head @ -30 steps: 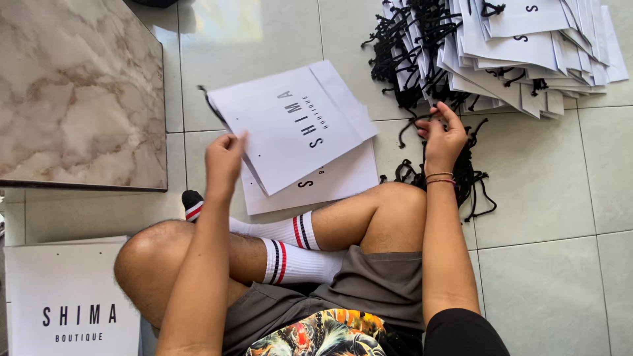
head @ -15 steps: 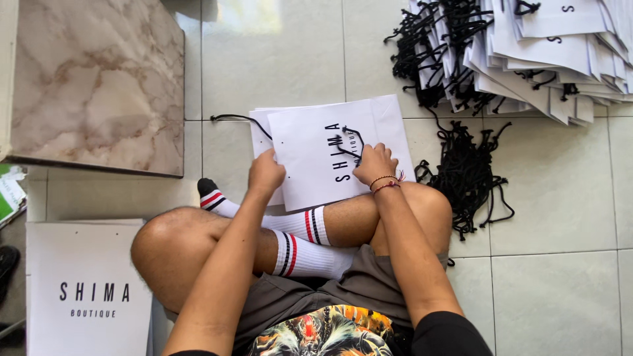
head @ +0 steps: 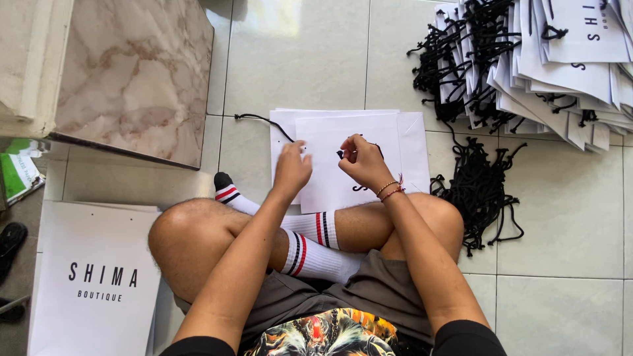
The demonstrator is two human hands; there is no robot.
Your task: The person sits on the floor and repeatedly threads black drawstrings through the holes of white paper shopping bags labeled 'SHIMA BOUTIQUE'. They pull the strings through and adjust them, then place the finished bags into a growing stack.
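Observation:
I sit cross-legged on a tiled floor. A flat white paper bag lies on a small stack of the same bags in front of my shins. My left hand rests on the bag's left side, fingers curled down on the paper. My right hand pinches a black cord at the bag's middle. Another black cord end trails off the stack's upper left corner onto the tiles.
A loose heap of black cords lies right of my knee. A big pile of white bags with cords fills the top right. A marble-topped block stands at upper left. More white bags lie at lower left.
My right hand came back from the cord heap to the bag with a cord. The bag I held up a second ago now lies flat on the stack, both hands on it.

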